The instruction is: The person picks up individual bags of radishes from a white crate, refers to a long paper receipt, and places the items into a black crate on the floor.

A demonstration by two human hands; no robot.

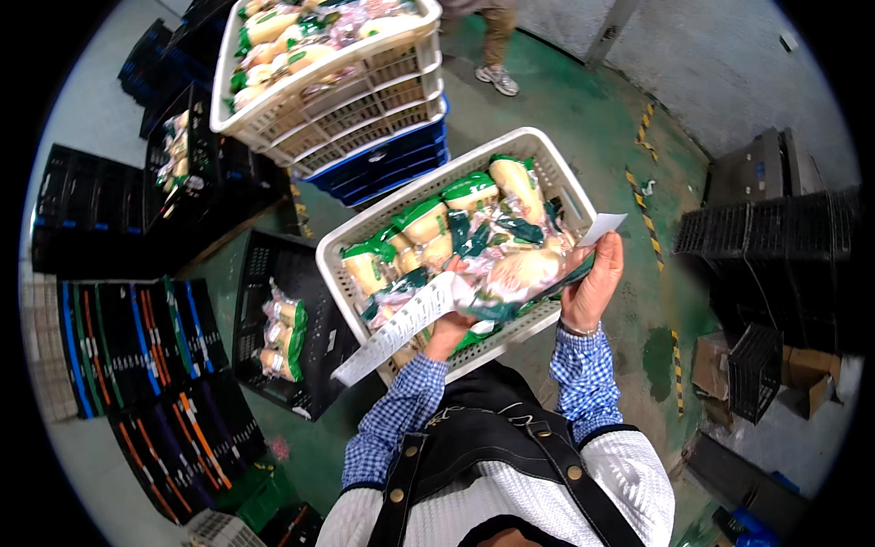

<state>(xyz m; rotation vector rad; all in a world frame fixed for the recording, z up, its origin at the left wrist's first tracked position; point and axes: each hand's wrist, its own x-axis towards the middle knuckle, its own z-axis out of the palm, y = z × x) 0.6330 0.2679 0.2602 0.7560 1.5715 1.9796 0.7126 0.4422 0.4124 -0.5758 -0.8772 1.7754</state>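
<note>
A clear and green plastic bag of pale vegetables (523,273) is between my hands, over a white plastic crate (437,179) filled with similar bags. My left hand (448,334) holds a long strip of printed paper labels (403,334) beside the bag's left end; its fingers are partly hidden behind the strip and bag. At the bag's other end, my right hand (591,287) pinches a small white label (603,228) near the thumb. The right fingers are mostly hidden behind the plastic.
Ahead stands a stack of crates (355,82), its white top crate heaped with bags. A black crate (321,342) with a few bags sits at the left. Black crates (759,232) are stacked at the right. A person's leg (497,41) shows beyond, near a wall.
</note>
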